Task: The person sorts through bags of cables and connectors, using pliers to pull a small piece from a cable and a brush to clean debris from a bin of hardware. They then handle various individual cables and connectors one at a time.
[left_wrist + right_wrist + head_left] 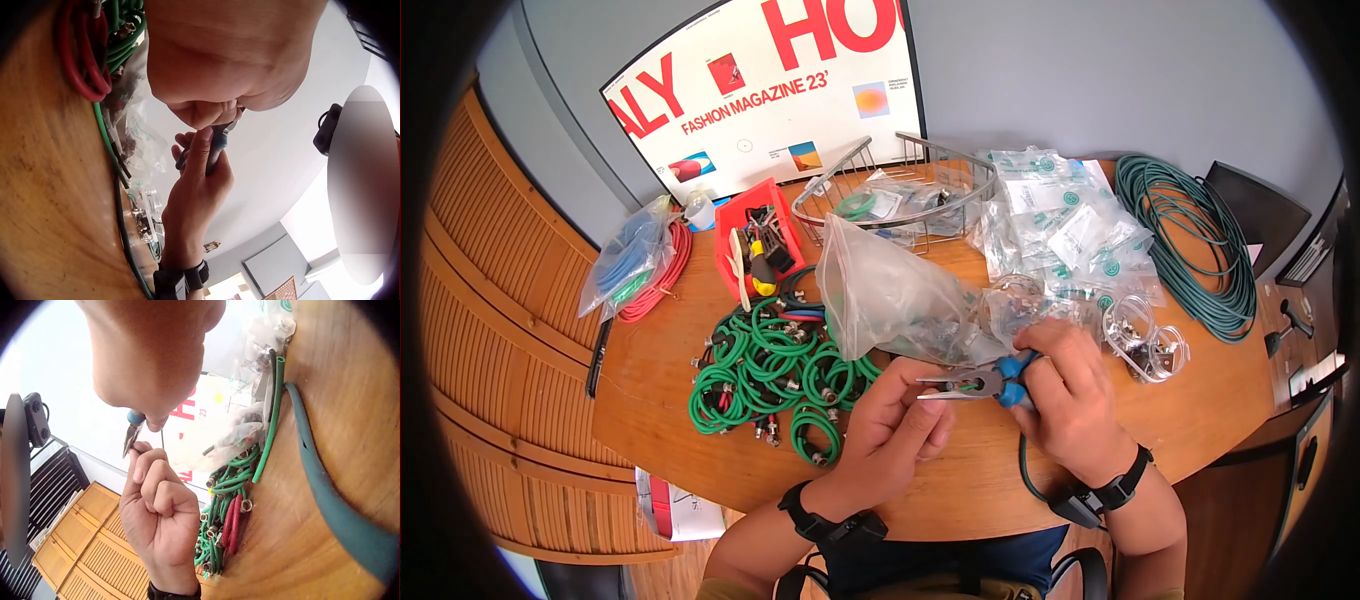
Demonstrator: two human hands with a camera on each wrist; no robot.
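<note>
My right hand (1072,400) grips the blue handles of a pair of long-nose pliers (960,384). The metal jaws stand apart and point left, toward my left hand (895,425). The left fingers are curled in; thumb and forefinger pinch a small dark piece (138,449) right at the plier jaws in the right wrist view. What kind of piece it is, I cannot tell. A dark green cable (1026,470) runs down below the right hand toward its wrist camera. Behind the pliers lies a clear zip bag (880,290) with small parts inside.
Coiled green cables (750,365) with metal connectors lie left of my hands. A red bin (725,245) of tools, a wire basket (940,213), clear packets (1050,220) and a dark green cable coil (1190,240) stand farther back. Small clear containers (1145,340) sit at the right.
</note>
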